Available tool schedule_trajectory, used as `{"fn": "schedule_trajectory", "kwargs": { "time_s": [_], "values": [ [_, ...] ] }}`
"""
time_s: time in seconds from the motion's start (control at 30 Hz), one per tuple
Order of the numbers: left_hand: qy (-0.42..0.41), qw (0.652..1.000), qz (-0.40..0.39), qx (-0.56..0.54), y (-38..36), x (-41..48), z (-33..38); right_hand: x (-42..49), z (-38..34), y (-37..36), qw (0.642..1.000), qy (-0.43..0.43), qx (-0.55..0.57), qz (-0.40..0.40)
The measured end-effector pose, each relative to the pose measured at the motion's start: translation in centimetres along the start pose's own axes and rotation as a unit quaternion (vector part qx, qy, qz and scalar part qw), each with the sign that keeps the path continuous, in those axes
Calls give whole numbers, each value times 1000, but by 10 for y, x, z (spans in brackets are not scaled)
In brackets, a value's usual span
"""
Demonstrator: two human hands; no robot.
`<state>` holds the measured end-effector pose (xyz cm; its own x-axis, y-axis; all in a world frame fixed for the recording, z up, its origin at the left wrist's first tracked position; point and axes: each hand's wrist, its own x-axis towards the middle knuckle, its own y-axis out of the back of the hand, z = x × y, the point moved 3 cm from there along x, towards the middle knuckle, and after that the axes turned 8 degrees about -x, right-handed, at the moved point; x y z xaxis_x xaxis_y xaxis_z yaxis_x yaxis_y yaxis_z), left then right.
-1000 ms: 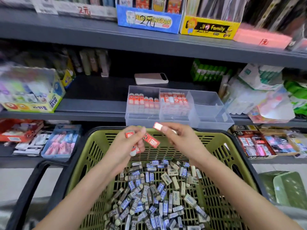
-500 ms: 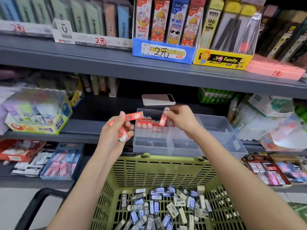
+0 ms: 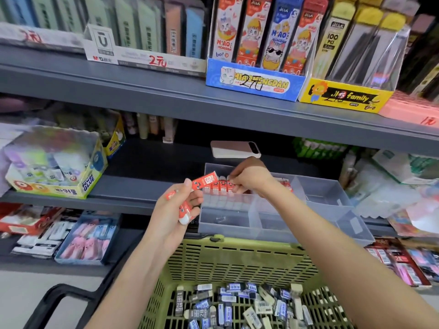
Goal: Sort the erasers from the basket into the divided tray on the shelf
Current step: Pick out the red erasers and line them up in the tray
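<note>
At the left edge of the frame, a yellow cardboard display box of glue point(image 3: 54, 162) sits on the grey metal shelf point(image 3: 133, 193). Left of centre, the left hand point(image 3: 175, 207) is closed around several red-sleeved erasers point(image 3: 184, 210): one eraser projects up and to the right from between thumb and forefinger, and the others lie against the curled fingers, with a white end showing below the palm. Just to its right, the right hand point(image 3: 249, 176) reaches over the clear plastic divided tray point(image 3: 273, 229) on the shelf, fingertips pinched together at the top of a row of upright red erasers point(image 3: 222, 186) in the tray's back-left compartment. Whether those fingertips grip an eraser cannot be told. The tray's right compartments show bare plastic. A pale slab-shaped device point(image 3: 235, 149) lies behind the tray. At the bottom centre of the frame, the green slotted plastic basket point(image 3: 237, 262) holds a loose pile of blue- and black-sleeved erasers point(image 3: 237, 305).
</note>
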<state>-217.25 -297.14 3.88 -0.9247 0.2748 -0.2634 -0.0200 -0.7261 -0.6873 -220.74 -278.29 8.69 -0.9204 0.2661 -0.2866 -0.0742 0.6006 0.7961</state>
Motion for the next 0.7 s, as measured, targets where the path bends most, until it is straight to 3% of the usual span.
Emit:
{"fn": "schedule_trajectory", "kwargs": {
  "time_s": [0.1,0.23,0.3,0.37,0.43,0.7],
  "values": [
    [-4,1000,-13,6,1,0,0,1,-8,-3,979,39,-200,27],
    [-6,999,-32,5,1,-1,1,-11,-13,-1,959,95,-247,98],
    [-6,999,-36,2,0,-1,1,-25,-14,1,968,148,-147,139],
    [-7,999,-39,-1,-1,-1,1,-45,-16,-1,978,181,82,60],
    [-13,999,-45,6,-2,-1,1,-62,-19,-5,963,211,166,-10],
    [-65,983,-107,134,-6,-6,5,-70,-41,-6,948,302,-100,-17]
  ]
}}
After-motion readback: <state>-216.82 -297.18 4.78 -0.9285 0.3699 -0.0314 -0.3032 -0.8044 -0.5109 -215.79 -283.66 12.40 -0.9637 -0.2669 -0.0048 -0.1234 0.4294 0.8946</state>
